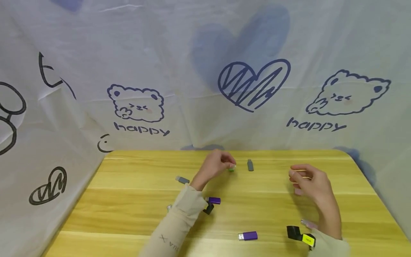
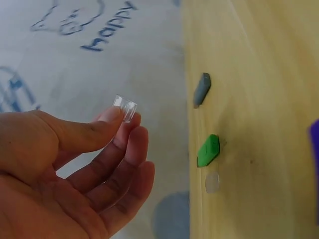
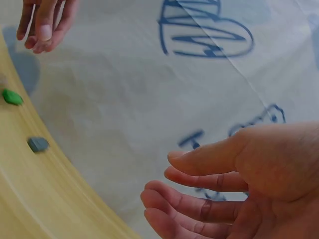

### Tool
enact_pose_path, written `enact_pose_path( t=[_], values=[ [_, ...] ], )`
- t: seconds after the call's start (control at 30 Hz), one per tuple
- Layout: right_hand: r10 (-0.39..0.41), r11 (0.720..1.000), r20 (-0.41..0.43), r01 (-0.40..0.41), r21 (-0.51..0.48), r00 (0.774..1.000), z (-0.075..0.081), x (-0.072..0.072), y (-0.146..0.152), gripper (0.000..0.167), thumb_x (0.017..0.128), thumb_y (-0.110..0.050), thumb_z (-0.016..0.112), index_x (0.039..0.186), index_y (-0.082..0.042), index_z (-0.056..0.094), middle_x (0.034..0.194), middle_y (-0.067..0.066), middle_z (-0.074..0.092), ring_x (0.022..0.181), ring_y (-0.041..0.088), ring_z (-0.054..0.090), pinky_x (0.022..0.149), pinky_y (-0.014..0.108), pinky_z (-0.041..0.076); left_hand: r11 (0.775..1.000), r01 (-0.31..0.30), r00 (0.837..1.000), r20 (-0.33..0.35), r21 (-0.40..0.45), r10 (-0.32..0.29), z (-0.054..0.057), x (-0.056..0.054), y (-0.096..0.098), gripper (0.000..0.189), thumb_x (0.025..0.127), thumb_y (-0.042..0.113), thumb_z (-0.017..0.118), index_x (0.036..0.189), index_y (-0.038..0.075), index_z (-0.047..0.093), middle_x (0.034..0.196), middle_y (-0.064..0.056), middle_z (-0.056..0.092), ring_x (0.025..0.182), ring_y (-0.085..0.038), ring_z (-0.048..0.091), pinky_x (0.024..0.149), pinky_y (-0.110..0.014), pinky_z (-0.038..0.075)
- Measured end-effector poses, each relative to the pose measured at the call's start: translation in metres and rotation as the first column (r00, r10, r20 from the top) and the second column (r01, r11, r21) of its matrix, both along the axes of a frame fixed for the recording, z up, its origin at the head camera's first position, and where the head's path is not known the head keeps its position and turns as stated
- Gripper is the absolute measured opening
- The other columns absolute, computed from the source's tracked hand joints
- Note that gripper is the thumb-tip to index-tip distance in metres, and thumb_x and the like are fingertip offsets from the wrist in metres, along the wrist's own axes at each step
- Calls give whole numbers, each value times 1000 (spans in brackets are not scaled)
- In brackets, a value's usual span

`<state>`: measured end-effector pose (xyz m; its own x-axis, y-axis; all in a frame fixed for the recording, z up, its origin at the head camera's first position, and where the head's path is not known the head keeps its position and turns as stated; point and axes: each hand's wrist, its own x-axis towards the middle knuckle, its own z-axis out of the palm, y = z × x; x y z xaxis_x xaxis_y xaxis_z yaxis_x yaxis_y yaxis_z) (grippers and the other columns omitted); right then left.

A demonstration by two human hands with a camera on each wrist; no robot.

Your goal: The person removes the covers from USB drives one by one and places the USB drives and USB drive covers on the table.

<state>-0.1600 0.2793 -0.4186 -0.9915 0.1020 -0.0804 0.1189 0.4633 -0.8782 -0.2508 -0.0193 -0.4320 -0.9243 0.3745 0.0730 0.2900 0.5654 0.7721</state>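
My left hand is raised over the far part of the table. Between thumb and forefinger it pinches a small clear plastic cap. Below it on the table lies a green USB stick, with a flat translucent piece beside it. A grey USB stick lies to the right of that hand. My right hand hovers over the right side, fingers loosely bent and holding nothing. Partly hidden beneath its fingers is a pink object.
Another grey USB stick lies left of the left wrist. Two purple USB sticks, one near the left sleeve and one at the front, rest on the wooden table. A pink stick lies by the right wrist. A printed cloth hangs behind.
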Motion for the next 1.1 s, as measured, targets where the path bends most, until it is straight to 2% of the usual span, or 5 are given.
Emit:
enact_pose_path(
  t=[0.1, 0.27, 0.43, 0.8, 1.1],
  values=[
    [-32, 999, -14, 31, -38, 999, -5, 2, 19, 45, 104, -22, 64, 135, 9, 56, 106, 13, 73, 80, 2, 69, 71, 24, 60, 995, 21, 999, -33, -102, -24, -2, -17, 17, 8, 96, 7, 73, 94, 8, 80, 90, -1, 76, 79, -11, 66, 72, -25, 54],
    [-93, 994, 5, 93, -59, 996, -10, 8, 49, 46, 103, -19, 64, 133, 15, 54, 95, -3, 72, 79, -3, 67, 71, 24, 60, 974, 45, 996, -66, -220, -61, -12, -36, 40, 7, 95, 9, 75, 92, 9, 81, 91, 0, 76, 81, -12, 67, 72, -21, 54],
    [-128, 991, 56, 130, -28, 990, -14, 12, 61, 49, 104, -21, 62, 135, 15, 52, 96, 1, 73, 78, -3, 66, 71, 25, 61, 937, 73, 991, -78, -342, -106, -22, -48, 53, 6, 91, 9, 79, 87, 12, 82, 87, 4, 76, 83, -11, 66, 73, -20, 53],
    [-128, 992, 118, 129, 4, 985, -20, 8, 54, 47, 104, -18, 63, 137, 13, 52, 105, 13, 72, 80, 1, 66, 73, 27, 61, 870, 38, 990, -102, -492, -101, -34, -52, 60, 8, 88, 15, 83, 80, 17, 82, 81, 8, 74, 85, -14, 69, 79, -28, 56],
    [-119, 993, 120, 118, 10, 986, -22, 4, 52, 46, 105, -18, 61, 137, 15, 53, 108, 18, 71, 81, 0, 65, 74, 28, 61, 857, -10, 983, -163, -515, -87, -36, -53, 60, 12, 85, 18, 86, 75, 20, 80, 79, 10, 72, 85, -15, 68, 80, -36, 56]
  ],
)
